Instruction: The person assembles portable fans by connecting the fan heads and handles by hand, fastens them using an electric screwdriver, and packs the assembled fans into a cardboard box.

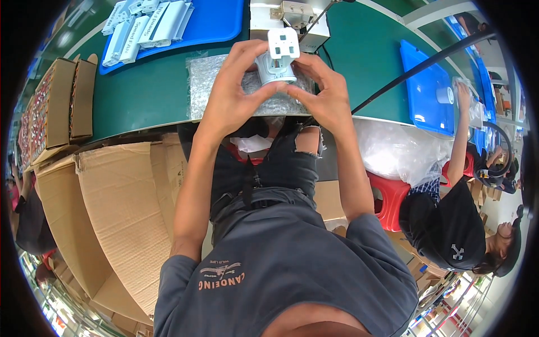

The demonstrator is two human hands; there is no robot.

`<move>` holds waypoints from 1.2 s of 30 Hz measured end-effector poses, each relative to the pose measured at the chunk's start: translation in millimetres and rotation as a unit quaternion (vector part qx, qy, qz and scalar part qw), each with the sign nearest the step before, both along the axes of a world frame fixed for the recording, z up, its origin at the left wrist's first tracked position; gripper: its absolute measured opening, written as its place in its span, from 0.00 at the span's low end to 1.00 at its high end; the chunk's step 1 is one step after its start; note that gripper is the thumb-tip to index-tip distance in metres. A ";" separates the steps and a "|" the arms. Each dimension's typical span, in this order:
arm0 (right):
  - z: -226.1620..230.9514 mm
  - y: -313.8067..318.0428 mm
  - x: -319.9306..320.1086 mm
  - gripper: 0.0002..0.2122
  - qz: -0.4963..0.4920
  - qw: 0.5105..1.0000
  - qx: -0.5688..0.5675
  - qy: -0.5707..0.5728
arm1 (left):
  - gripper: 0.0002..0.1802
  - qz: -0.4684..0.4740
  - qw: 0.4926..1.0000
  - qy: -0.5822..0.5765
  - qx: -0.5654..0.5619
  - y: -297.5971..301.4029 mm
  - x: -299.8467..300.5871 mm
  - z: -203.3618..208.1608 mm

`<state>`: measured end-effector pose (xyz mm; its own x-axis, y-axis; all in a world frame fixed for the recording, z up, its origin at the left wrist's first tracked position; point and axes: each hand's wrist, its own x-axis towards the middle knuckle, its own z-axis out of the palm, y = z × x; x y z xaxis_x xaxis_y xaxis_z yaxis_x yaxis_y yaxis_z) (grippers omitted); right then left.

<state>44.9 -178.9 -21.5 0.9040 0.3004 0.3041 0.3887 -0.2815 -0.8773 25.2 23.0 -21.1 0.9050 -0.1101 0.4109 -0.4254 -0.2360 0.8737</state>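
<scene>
Both my hands grip a white plastic housing point(276, 73) over the near part of the bench. It has a round, cup-like lower body and a flat upper plate with several square openings. My left hand point(238, 84) wraps its left side, and my right hand point(323, 87) wraps the right side; the thumbs almost meet at the near rim. Beneath the hands lies a sheet of clear bubble wrap point(205, 84) on the green bench top point(143, 101). Just beyond the housing stands a small metal fixture point(296, 14) on a white box point(264, 11).
At the far left, a blue tray point(219, 25) holds several white printed parts point(149, 28). Cardboard boxes point(59, 106) stand along the left. A black rod point(415, 73) crosses the right side, near another blue tray point(418, 84) and a co-worker's arm point(461, 129).
</scene>
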 end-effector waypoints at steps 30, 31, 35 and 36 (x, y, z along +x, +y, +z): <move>24.2 10.1 -26.2 0.20 -0.062 0.965 -0.147 -0.210 | 0.32 0.032 0.999 0.005 -0.021 -14.9 4.2 -4.5; 25.2 11.4 -25.7 0.21 -0.054 0.965 -0.188 -0.172 | 0.32 0.034 0.999 0.001 -0.009 -13.9 3.9 -5.1; 32.7 5.6 -21.1 0.20 -0.077 0.919 -0.327 -0.207 | 0.33 0.053 0.998 -0.015 0.024 -17.5 -0.3 0.6; 33.7 4.1 -20.1 0.20 -0.080 0.919 -0.326 -0.209 | 0.33 0.060 0.997 -0.044 0.037 -19.2 0.6 -0.1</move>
<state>24.8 -174.8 12.2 0.7971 0.4160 0.4377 0.5620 -0.7763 -0.2856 25.8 3.8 -21.2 0.8747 -0.0364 0.4833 -0.4637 -0.3528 0.8127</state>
